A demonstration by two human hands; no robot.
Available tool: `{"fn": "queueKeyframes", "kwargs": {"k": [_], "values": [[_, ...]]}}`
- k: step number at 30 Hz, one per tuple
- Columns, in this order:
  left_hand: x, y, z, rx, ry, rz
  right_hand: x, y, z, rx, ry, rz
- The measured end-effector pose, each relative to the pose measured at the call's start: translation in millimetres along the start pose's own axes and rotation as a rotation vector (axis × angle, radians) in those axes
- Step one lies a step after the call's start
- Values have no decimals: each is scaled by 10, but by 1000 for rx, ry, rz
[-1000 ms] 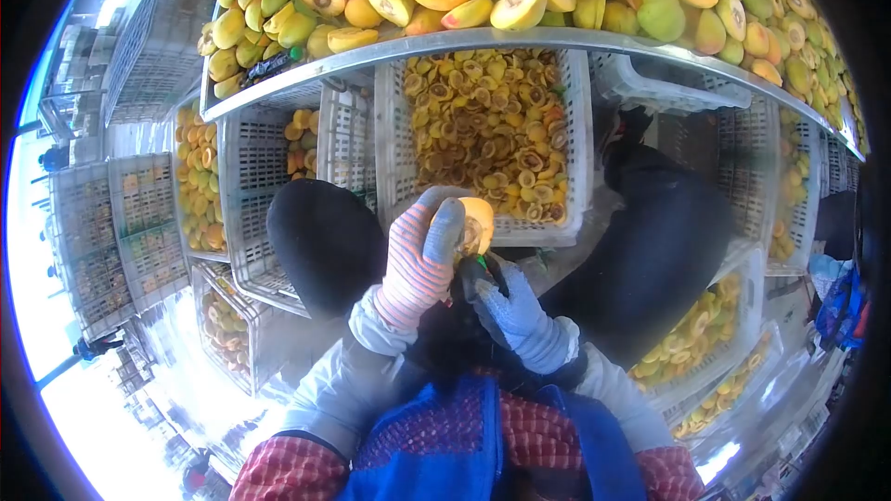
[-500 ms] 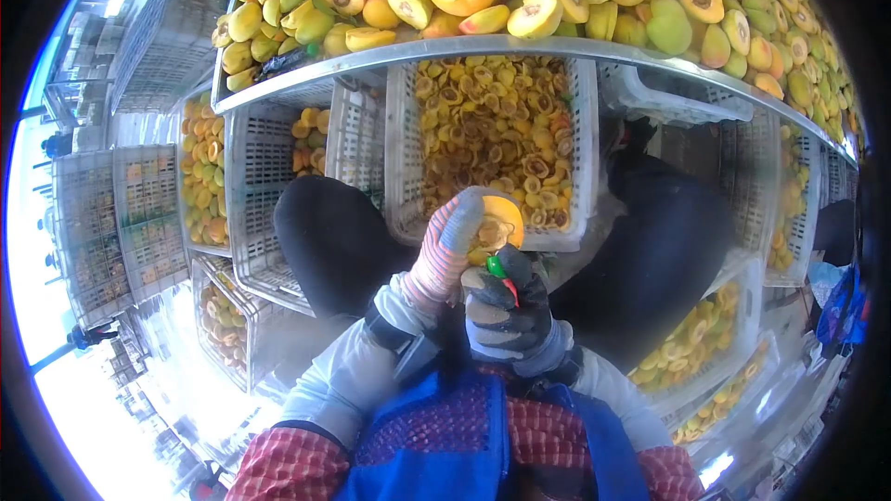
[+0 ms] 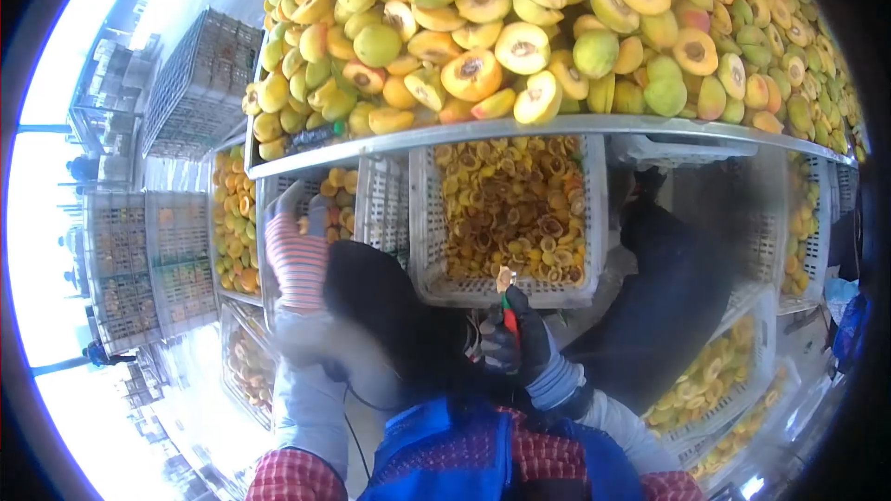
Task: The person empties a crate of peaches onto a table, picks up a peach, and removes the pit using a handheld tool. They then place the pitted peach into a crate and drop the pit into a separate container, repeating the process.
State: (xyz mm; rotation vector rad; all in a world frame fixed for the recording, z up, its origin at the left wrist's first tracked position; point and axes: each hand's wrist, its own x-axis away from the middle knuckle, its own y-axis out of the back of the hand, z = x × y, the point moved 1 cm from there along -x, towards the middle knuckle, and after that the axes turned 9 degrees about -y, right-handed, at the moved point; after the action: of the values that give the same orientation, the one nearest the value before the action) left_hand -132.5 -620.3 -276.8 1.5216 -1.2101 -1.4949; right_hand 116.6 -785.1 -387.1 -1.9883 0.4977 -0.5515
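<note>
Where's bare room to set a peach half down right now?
Little. The table is heaped to its rim; the centre crate is nearly full. Only the left crate shows bare mesh beside the left hand. The right hand holds a tool.

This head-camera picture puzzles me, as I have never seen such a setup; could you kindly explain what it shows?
A camera worn on a person's head looks down at their own two gloved hands, and the round lens bends the edges. The right hand, in a dark glove, holds a small tool with a green and red handle; a small piece of fruit sits at its tip. The left hand, in a striped glove, is out to the left over a white crate and looks empty, though blurred. A metal shelf above carries halved peaches. Below it, a crate holds cut pieces.
</note>
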Motion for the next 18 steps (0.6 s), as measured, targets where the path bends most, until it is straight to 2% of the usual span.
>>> {"fn": "queueKeyframes", "kwargs": {"k": [1,2,3,4,5,6,8,9,10,11,13,14,15,16,17,18], "values": [[-201,32,-409,258,-73,-35,-27,27,6,16,3,-66],[-345,-81,-581,429,12,-33,-48,53,6,21,-18,-82],[-543,-120,-822,478,47,58,-54,35,16,83,17,-179],[-765,-277,-954,200,-114,84,-53,-5,22,143,58,-275],[-961,-412,-1085,136,-168,215,-38,-17,35,199,100,-371],[-1117,-597,-1129,66,-344,296,-2,18,64,172,124,-366],[-1314,-821,-1094,87,-360,398,64,101,127,109,175,-350],[-1383,-833,-1039,89,-389,419,66,98,159,147,202,-418],[-1380,-796,-1066,-71,-356,464,65,59,182,183,226,-488],[-1340,-755,-1064,-65,-365,417,74,9,187,214,247,-562],[-1172,-564,-1127,7,-279,262,138,-247,230,291,267,-549],[-1028,-455,-1168,184,-217,161,150,-319,235,334,276,-541],[-845,-363,-1205,301,-247,102,139,-272,216,557,406,-551],[-620,-368,-1262,657,-162,128,122,-185,173,784,530,-558],[-365,-384,-1313,986,30,317,122,-266,116,628,586,-466],[-135,-419,-1331,1031,75,435,122,-346,59,473,637,-370]]}}
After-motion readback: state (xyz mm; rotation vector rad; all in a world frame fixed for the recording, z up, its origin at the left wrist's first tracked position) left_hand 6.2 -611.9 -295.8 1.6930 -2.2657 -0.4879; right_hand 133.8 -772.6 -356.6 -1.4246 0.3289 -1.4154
